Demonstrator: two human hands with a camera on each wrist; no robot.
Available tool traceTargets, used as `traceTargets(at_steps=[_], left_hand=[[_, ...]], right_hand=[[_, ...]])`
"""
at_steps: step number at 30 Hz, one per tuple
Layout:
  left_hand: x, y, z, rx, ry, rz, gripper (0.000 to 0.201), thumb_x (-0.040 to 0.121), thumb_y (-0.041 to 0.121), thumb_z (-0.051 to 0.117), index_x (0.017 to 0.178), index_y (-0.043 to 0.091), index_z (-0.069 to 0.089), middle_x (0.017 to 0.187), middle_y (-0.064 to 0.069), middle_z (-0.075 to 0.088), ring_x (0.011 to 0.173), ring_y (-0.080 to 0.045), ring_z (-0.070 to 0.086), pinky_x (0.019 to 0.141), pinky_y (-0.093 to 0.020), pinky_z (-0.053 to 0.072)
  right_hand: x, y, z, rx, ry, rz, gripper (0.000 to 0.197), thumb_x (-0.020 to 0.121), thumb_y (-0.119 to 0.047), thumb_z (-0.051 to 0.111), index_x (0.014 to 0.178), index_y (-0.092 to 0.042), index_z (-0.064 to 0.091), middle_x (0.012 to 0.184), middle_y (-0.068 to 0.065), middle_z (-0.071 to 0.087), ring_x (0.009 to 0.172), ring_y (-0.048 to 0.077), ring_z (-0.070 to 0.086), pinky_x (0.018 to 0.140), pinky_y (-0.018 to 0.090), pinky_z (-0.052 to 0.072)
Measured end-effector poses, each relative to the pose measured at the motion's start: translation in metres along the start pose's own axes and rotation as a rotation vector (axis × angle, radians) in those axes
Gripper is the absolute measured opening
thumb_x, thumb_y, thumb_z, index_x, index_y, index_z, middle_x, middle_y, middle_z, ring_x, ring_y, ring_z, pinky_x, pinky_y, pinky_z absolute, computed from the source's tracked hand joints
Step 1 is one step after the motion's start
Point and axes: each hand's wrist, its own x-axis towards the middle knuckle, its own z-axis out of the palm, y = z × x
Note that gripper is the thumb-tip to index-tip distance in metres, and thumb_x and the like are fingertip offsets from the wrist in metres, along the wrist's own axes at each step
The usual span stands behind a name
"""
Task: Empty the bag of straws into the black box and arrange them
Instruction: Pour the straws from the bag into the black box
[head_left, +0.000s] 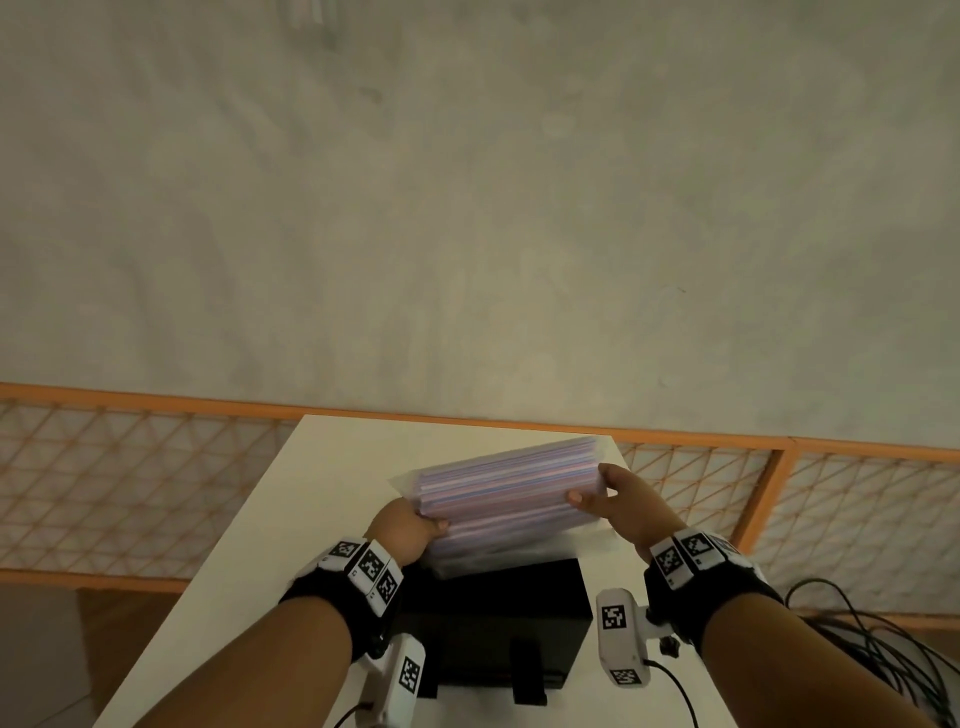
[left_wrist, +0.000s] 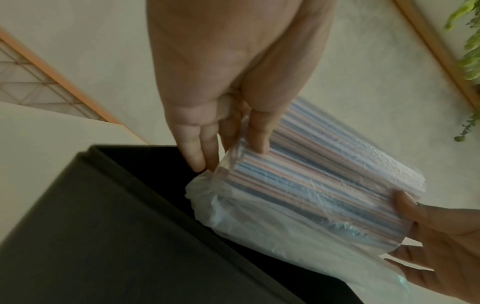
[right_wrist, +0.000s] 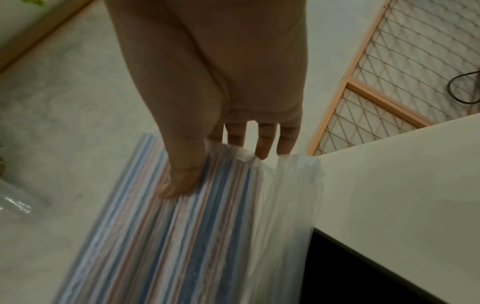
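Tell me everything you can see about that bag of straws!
The bag of straws is thin, clear, crinkly plastic packed full of long straws in pink, blue and white, all lying side by side. It is held up in the air above the open black box, tilted, with its right end higher. The left hand grips one end and the right hand grips the other. Loose empty plastic hangs below the straws. No straws have come out.

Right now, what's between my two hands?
The clear bag of straws: left hand grips one end, right hand the other, above the black box. The head view shows it best.
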Motion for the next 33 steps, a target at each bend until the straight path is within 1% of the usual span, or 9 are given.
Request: traceTargets(at_steps=[3, 5, 10, 14, 20, 23, 26, 31, 33], left_hand=[[0.002, 0.001, 0.0, -0.025, 0.07, -0.042, 0.037, 0.078, 0.015, 0.075, 0.112, 0.003, 0.069, 0.111, -0.018, 0.07, 0.101, -0.033, 0.066, 0.095, -0.041, 0.051], [0.003, 0.003, 0.001, -0.02, 0.105, -0.06, 0.038, 0.074, 0.016, 0.078, 0.108, 0.002, 0.07, 0.107, -0.019, 0.071, 0.098, -0.033, 0.067, 0.092, -0.042, 0.053], [0.008, 0.006, 0.003, 0.029, 0.124, -0.081, 0.041, 0.074, 0.016, 0.079, 0.109, 0.0, 0.068, 0.109, -0.018, 0.07, 0.1, -0.032, 0.066, 0.09, -0.037, 0.052], [0.008, 0.006, 0.001, -0.004, 0.145, -0.063, 0.037, 0.072, 0.013, 0.08, 0.105, -0.001, 0.069, 0.107, -0.017, 0.071, 0.097, -0.031, 0.067, 0.086, -0.035, 0.052], [0.005, 0.007, 0.0, -0.081, 0.145, -0.043, 0.038, 0.068, 0.008, 0.083, 0.104, 0.003, 0.07, 0.101, -0.013, 0.07, 0.091, -0.027, 0.066, 0.085, -0.035, 0.054], [0.005, 0.01, -0.002, -0.012, 0.119, 0.008, 0.046, 0.068, 0.001, 0.079, 0.112, 0.006, 0.066, 0.104, -0.014, 0.07, 0.097, -0.03, 0.066, 0.085, -0.034, 0.053], [0.007, 0.015, -0.003, 0.037, 0.068, 0.016, 0.065, 0.063, -0.007, 0.075, 0.123, 0.009, 0.056, 0.111, -0.018, 0.068, 0.103, -0.033, 0.065, 0.091, -0.043, 0.054], [0.011, 0.01, -0.001, 0.067, 0.057, 0.001, 0.071, 0.06, -0.003, 0.081, 0.124, 0.011, 0.054, 0.11, -0.012, 0.068, 0.104, -0.029, 0.064, 0.094, -0.042, 0.053], [0.01, 0.009, 0.001, 0.082, 0.057, -0.036, 0.05, 0.065, 0.004, 0.082, 0.109, 0.011, 0.06, 0.09, -0.007, 0.069, 0.082, -0.023, 0.066, 0.085, -0.037, 0.055]], right_hand=[[-0.009, -0.014, 0.001, -0.01, 0.034, -0.002, 0.115, 0.04, -0.081, 0.073, 0.129, -0.01, 0.055, 0.135, 0.006, 0.059, 0.125, 0.023, 0.053, 0.109, 0.046, 0.04], [-0.016, -0.021, 0.001, -0.026, 0.054, 0.015, 0.097, 0.057, -0.063, 0.08, 0.131, -0.006, 0.053, 0.136, 0.006, 0.057, 0.127, 0.025, 0.051, 0.109, 0.045, 0.039], [-0.017, -0.028, 0.003, 0.039, 0.101, 0.049, 0.078, 0.073, -0.036, 0.081, 0.135, 0.0, 0.048, 0.131, 0.008, 0.054, 0.127, 0.026, 0.048, 0.107, 0.037, 0.038], [-0.017, -0.029, 0.002, 0.023, 0.117, 0.056, 0.037, 0.075, -0.029, 0.08, 0.094, -0.003, 0.062, 0.087, 0.006, 0.062, 0.092, 0.026, 0.058, 0.084, 0.037, 0.046], [-0.016, -0.03, 0.003, -0.003, 0.133, 0.059, 0.037, 0.079, -0.021, 0.078, 0.061, -0.015, 0.046, 0.061, -0.002, 0.046, 0.063, 0.015, 0.044, 0.059, 0.028, 0.035], [-0.015, -0.03, 0.004, -0.053, 0.144, 0.062, 0.038, 0.077, -0.024, 0.078, 0.069, 0.0, 0.05, 0.064, 0.009, 0.057, 0.063, 0.017, 0.052, 0.061, 0.031, 0.041], [-0.012, -0.03, 0.005, -0.103, 0.164, 0.056, 0.046, 0.074, -0.029, 0.08, 0.092, 0.008, 0.06, 0.093, 0.027, 0.068, 0.087, 0.038, 0.064, 0.075, 0.04, 0.051], [-0.01, -0.034, 0.006, -0.104, 0.132, 0.037, 0.034, 0.082, -0.026, 0.073, 0.086, 0.003, 0.058, 0.077, 0.014, 0.059, 0.076, 0.023, 0.053, 0.062, 0.031, 0.038], [-0.011, -0.037, 0.007, -0.101, 0.106, 0.003, 0.032, 0.085, -0.031, 0.069, 0.092, -0.002, 0.057, 0.082, 0.005, 0.057, 0.08, 0.023, 0.053, 0.065, 0.03, 0.039]])
